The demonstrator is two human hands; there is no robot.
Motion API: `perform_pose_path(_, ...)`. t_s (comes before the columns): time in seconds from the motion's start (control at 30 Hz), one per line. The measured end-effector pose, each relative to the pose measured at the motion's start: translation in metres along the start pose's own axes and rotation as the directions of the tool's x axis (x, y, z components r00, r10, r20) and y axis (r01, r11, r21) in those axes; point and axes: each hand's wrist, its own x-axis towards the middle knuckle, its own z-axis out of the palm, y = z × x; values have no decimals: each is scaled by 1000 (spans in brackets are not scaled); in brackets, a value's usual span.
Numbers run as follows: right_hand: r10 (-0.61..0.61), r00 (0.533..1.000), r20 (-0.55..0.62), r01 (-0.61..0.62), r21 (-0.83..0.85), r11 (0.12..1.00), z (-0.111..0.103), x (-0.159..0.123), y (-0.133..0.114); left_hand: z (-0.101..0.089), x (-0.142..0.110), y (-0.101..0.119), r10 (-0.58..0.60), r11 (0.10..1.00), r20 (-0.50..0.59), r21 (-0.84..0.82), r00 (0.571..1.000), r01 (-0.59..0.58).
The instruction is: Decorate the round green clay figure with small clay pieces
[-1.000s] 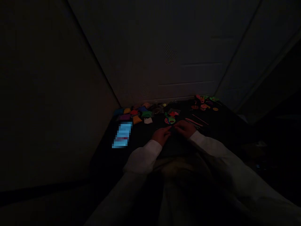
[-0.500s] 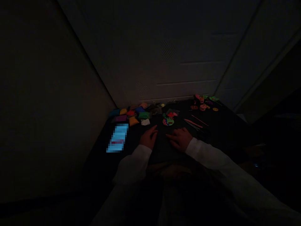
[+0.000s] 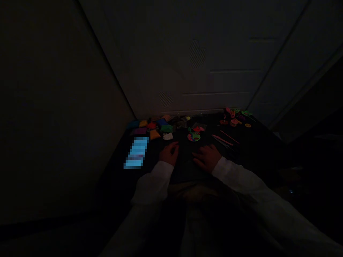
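Observation:
My left hand (image 3: 168, 153) rests on the dark table with its fingers loosely bent and a dark gap between thumb and fingers; nothing shows in it. To its right, my right hand (image 3: 207, 157) lies palm down, fingers spread toward the left, holding nothing. Just beyond the space between them is a small round green piece (image 3: 193, 137) with pink, blue and red bits on it. A white packet (image 3: 168, 136) lies just past my left hand. Beyond my right hand are dim scissors-like blades (image 3: 222, 140) and a thin pink stick (image 3: 229, 137).
A phone (image 3: 136, 152) with a lit, blurred screen lies on the left of the table. Several coloured packets, among them an orange one (image 3: 154, 134) and a green one (image 3: 167, 128), line the back. Small colourful figures (image 3: 233, 122) stand at the back right. A pale panelled door or wall (image 3: 160, 71) rises behind.
The view has shifted slightly, so the scene sits a little to the right. My left fingers have curled in somewhat. My right hand has stayed nearly still.

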Motion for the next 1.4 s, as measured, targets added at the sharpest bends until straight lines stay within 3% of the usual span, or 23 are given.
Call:
perform_pose_path(0.33,35,999,0,-35,-12,999,-2,-3,-1,1,-2,4,-17,1000,-10,18,1000,17)
perform_pose_path(0.9,-72,997,37,71,29,997,-4,-7,-3,4,-2,-2,10,1000,6,28,1000,-10)
perform_pose_path(1.17,2,1000,29,-2,3,1000,2,-2,2,3,-2,0,24,999,5,34,1000,-24)
perform_pose_path(1.4,-43,998,51,43,1,999,1,-2,3,4,-2,-2,38,999,-4,39,999,-38)
